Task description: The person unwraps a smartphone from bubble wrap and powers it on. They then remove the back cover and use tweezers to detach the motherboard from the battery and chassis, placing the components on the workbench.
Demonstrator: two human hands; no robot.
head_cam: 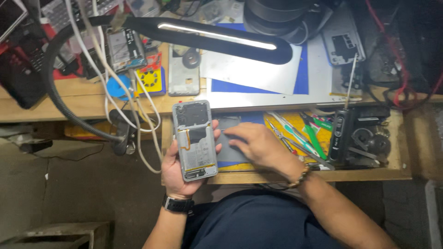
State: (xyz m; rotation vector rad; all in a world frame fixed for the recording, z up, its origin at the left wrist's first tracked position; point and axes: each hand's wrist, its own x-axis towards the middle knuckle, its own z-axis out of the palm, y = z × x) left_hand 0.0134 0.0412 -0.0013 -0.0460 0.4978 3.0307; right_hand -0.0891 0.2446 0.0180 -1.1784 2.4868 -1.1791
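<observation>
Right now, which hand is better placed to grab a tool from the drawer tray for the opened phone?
Right, probably. The right hand lies in the wooden drawer tray, beside the green-handled tweezers. The left hand grips the opened grey phone.

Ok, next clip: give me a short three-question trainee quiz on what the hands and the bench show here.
1. True or false: the left hand holds an opened phone with its insides facing up.
2. Where does the right hand rest?
A. on the lamp
B. flat in the open drawer, on a grey mat
C. on the white cables
3. Fill in: to the right of the right hand lie tweezers and a screwdriver with a ____ handle.

Key: 1 true; 2 B; 3 green.
</observation>
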